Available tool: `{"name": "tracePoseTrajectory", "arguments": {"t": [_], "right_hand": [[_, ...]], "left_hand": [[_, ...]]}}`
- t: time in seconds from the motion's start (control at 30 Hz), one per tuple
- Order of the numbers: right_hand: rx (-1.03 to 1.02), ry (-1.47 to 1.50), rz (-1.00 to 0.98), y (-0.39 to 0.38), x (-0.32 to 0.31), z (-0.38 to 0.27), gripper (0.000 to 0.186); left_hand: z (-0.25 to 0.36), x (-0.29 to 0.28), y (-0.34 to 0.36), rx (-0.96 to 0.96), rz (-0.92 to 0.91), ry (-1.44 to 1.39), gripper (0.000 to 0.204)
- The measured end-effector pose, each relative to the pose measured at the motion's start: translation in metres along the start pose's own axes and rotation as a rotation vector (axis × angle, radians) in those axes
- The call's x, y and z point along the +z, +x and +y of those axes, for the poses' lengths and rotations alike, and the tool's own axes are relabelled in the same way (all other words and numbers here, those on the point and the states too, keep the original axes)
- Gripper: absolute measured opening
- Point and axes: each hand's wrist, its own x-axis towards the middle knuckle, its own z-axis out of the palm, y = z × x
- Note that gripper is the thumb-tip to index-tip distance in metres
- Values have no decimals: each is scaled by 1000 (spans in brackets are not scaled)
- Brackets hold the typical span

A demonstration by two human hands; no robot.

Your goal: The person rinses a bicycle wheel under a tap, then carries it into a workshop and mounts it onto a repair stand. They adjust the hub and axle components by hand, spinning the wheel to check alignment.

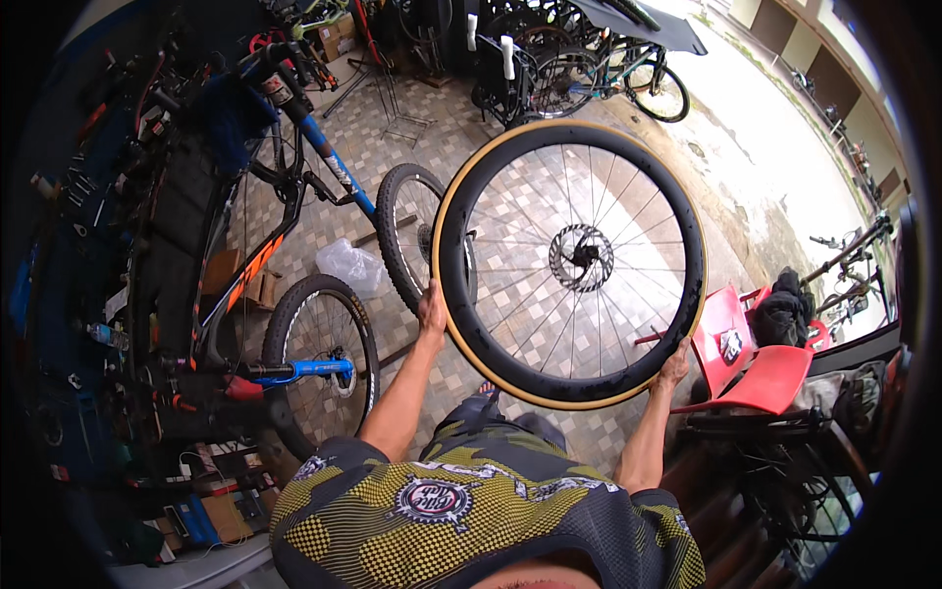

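A bicycle wheel (453, 285) with a deep black rim and a tan-edged tyre is held up in front of me, its flat side facing me. At its centre sits a disc brake rotor (561, 257), with thin spokes running out to the rim. My left hand (432, 309) grips the tyre at its left edge. Lower on the right edge, my right hand (673, 365) closes round the tyre and rim. The fingers of both hands are partly hidden behind the wheel.
On the left stand a blue bicycle (329, 157) and one with an orange-marked frame (257, 265). A clear plastic bag (349, 265) lies on the tiled floor (412, 118). Red plastic chairs (770, 378) are at the right. More bicycles (564, 83) stand at the back; tools hang along the left.
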Motion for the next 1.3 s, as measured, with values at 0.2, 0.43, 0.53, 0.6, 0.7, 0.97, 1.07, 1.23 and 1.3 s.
{"name": "tracePoseTrajectory", "arguments": {"t": [0.2, 0.43, 0.53, 0.6, 0.7, 0.97, 1.07, 1.23, 1.3], "right_hand": [[113, 79, 93, 124, 58, -38, 57], [197, -166, -33, 251, 217, -30, 73], [278, -119, -178, 292, 304, -46, 76], [323, -106, -208, 317, 350, -52, 70], [364, -218, -277, 321, 438, -50, 72], [479, -165, -514, 308, 638, -20, 69], [444, -160, -619, 312, 698, -17, 70], [409, -177, -708, 321, 795, -25, 74], [400, -174, -698, 309, 824, -24, 77]], "left_hand": [[100, 122, 72, -38, -404, -127, 44], [156, 191, 163, 124, -300, -108, 38], [185, 211, 196, 182, -172, -113, 35], [212, 235, 207, 242, -142, -148, 33], [249, 237, 231, 353, 9, -41, 32], [308, 219, 322, 503, 288, 116, 38], [325, 213, 359, 464, 317, 119, 36], [354, 211, 419, 426, 381, 168, 34], [364, 209, 436, 375, 390, 127, 30]]}}
